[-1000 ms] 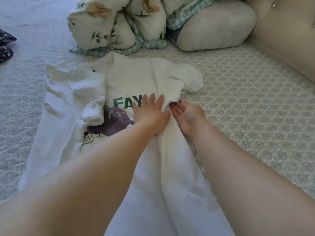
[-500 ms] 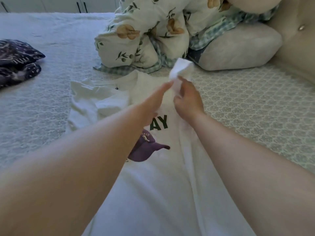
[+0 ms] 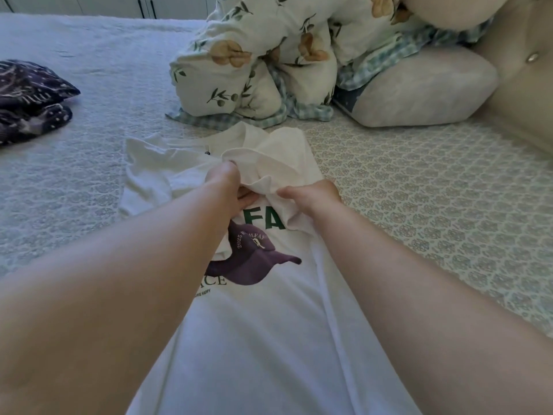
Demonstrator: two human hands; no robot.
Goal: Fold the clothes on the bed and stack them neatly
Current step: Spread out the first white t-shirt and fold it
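A white T-shirt (image 3: 263, 330) with green letters and a purple cap print lies lengthwise on the bed, its right side folded inward. Its right sleeve (image 3: 278, 154) is pulled over onto the chest. My left hand (image 3: 227, 184) grips the sleeve's edge from the left, and my right hand (image 3: 311, 196) pinches the same sleeve fabric from the right, just above the green letters. The shirt's left sleeve (image 3: 149, 172) lies bunched at the far left. A dark patterned garment (image 3: 30, 97) sits at the bed's left edge.
A floral quilt (image 3: 263, 61) with a checked lining is heaped at the head of the bed, beside a grey pillow (image 3: 419, 91). A padded beige headboard (image 3: 520, 79) runs along the right. The bedcover (image 3: 434, 205) is patterned.
A second ago both hands pressed flat on the folded side near the letters. My right hand then lifted the right sleeve up. Now both hands hold it lower, over the chest.
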